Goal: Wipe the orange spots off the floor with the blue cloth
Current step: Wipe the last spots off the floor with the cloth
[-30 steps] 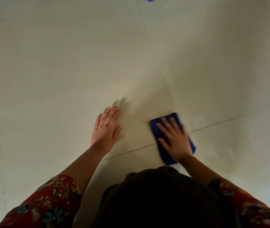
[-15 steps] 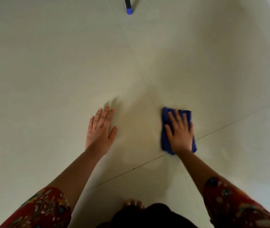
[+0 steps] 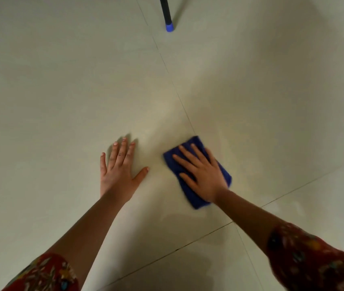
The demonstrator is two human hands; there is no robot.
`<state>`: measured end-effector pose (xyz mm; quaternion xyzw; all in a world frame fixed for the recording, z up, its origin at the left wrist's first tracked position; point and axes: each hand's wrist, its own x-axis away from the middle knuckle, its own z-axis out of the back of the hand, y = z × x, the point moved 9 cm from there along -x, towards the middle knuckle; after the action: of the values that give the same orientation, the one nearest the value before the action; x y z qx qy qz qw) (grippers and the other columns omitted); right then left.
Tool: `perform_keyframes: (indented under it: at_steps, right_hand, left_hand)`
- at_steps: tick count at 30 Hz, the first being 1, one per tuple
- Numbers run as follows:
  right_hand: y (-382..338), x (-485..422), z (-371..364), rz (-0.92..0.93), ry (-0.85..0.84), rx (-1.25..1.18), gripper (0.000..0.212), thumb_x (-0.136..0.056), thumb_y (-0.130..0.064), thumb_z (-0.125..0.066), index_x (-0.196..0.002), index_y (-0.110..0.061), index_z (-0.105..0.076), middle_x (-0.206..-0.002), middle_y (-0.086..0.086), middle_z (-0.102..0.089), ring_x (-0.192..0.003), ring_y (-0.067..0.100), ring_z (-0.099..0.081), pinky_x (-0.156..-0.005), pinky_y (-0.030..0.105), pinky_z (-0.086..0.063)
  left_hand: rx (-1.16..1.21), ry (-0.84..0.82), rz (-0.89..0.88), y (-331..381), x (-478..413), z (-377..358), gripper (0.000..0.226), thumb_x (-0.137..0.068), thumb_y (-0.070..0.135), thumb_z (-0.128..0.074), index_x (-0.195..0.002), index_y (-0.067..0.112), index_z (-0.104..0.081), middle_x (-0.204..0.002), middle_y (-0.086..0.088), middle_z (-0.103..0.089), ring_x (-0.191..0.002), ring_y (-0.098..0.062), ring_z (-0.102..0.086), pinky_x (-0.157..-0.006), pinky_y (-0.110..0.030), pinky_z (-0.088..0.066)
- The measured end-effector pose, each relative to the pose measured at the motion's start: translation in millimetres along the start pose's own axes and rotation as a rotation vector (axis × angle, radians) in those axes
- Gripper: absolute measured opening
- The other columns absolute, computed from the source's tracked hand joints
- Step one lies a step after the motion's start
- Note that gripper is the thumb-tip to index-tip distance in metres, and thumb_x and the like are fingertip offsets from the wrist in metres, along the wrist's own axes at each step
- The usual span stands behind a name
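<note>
A single head-worn wide-angle view looks steeply down and forward at the tiled floor [image 3: 62,91], close enough that both forearms run in from the bottom corners. The crossing of grout lines [image 3: 233,222] sits below and right of frame centre. Far beyond it, at the top edge, stands a black leg with a blue tip [image 3: 168,17].

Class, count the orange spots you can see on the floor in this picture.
0. No orange spot shows on the floor; any left may be hidden under the blue cloth or the hands.
</note>
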<state>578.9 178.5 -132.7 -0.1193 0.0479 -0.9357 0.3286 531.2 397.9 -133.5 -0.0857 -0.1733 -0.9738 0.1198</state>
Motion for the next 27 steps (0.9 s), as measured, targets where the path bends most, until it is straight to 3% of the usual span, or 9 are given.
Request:
perform_keyframes:
  at_steps: [3,6,8,13,16,18,20,24,27]
  right_hand:
    - [76,-1,16,-0.296,0.085,-0.016,0.055,-0.097,-0.054,-0.018,-0.15,-0.042,-0.013,-0.161,-0.008,-0.016,-0.15,0.021,-0.008,-0.118,0.053,-0.012]
    - [104,-65,32,-0.564,0.118,-0.05,0.057,-0.097,-0.055,-0.016,-0.152,-0.042,-0.009,-0.163,-0.009,-0.006,-0.15,0.023,-0.001,-0.12,0.051,-0.003]
    - [69,-109,32,-0.531,0.126,-0.055,0.056,-0.099,-0.053,-0.022,-0.152,-0.041,-0.011,-0.163,-0.01,-0.006,-0.15,0.025,-0.002,-0.119,0.051,-0.002]
    - [-43,-90,6,-0.051,0.084,0.013,0.056,-0.097,-0.054,-0.021,-0.151,-0.04,-0.021,-0.161,-0.012,-0.018,-0.15,0.021,-0.009,-0.119,0.048,-0.009]
    - [13,-91,21,-0.252,0.142,-0.031,0.057,-0.095,-0.054,-0.022,-0.149,-0.039,-0.027,-0.16,-0.009,-0.022,-0.149,0.022,-0.015,-0.118,0.052,-0.014]
    - [50,-118,32,-0.514,0.122,-0.041,0.056,-0.098,-0.054,-0.019,-0.152,-0.039,-0.015,-0.162,-0.008,-0.012,-0.15,0.024,-0.007,-0.119,0.053,-0.008]
    - [44,-158,42,-0.614,0.125,-0.071,0.055,-0.1,-0.053,-0.021,-0.153,-0.039,-0.01,-0.163,-0.008,-0.007,-0.15,0.025,-0.001,-0.118,0.055,-0.003]
    - [-95,-237,32,-0.298,0.117,-0.074,0.055,-0.1,-0.051,-0.026,-0.152,-0.037,-0.016,-0.163,-0.009,-0.009,-0.15,0.024,-0.005,-0.118,0.053,0.001]
    - [-230,-214,5,0.047,0.093,-0.055,0.053,-0.098,-0.05,-0.03,-0.15,-0.037,-0.027,-0.16,-0.009,-0.022,-0.149,0.024,-0.015,-0.118,0.051,-0.007]
  left_hand:
    - [-0.006,0.012,-0.01,-1,7,2,0.075,-0.089,0.066,-0.023,-0.152,0.034,0.001,-0.159,0.014,0.012,-0.145,-0.008,0.017,-0.118,-0.04,0.012]
    - [0.005,0.032,0.007,-8,11,7,0.076,-0.086,0.066,-0.015,-0.152,0.033,-0.002,-0.159,0.014,0.01,-0.146,-0.009,0.014,-0.118,-0.036,0.012]
    - [0.007,0.044,0.011,-14,10,10,0.076,-0.086,0.065,-0.016,-0.152,0.032,-0.003,-0.16,0.013,0.008,-0.147,-0.01,0.012,-0.118,-0.035,0.011]
    - [0.024,0.086,0.073,-49,7,23,0.068,-0.095,0.056,-0.03,-0.153,0.029,-0.006,-0.16,0.012,0.006,-0.147,-0.011,0.009,-0.118,-0.033,0.007]
    - [0.048,0.098,0.121,-67,10,30,0.069,-0.095,0.051,-0.037,-0.153,0.028,-0.008,-0.16,0.011,0.004,-0.147,-0.01,0.007,-0.119,-0.033,0.004]
    - [0.068,0.103,0.139,-75,15,32,0.068,-0.095,0.049,-0.038,-0.153,0.028,-0.008,-0.16,0.011,0.004,-0.147,-0.01,0.007,-0.119,-0.033,0.002]
    - [0.099,0.117,0.163,-86,20,35,0.067,-0.096,0.05,-0.035,-0.153,0.028,-0.007,-0.159,0.013,0.006,-0.147,-0.008,0.008,-0.119,-0.031,0.003]
    - [0.134,0.171,0.246,-130,44,44,0.071,-0.089,0.056,-0.025,-0.153,0.03,-0.008,-0.159,0.014,0.001,-0.147,-0.009,0.003,-0.118,-0.031,-0.001]
    - [0.162,0.251,0.363,-176,75,55,0.072,-0.087,0.055,-0.025,-0.152,0.027,-0.014,-0.159,0.012,-0.009,-0.147,-0.013,-0.009,-0.118,-0.035,-0.009]
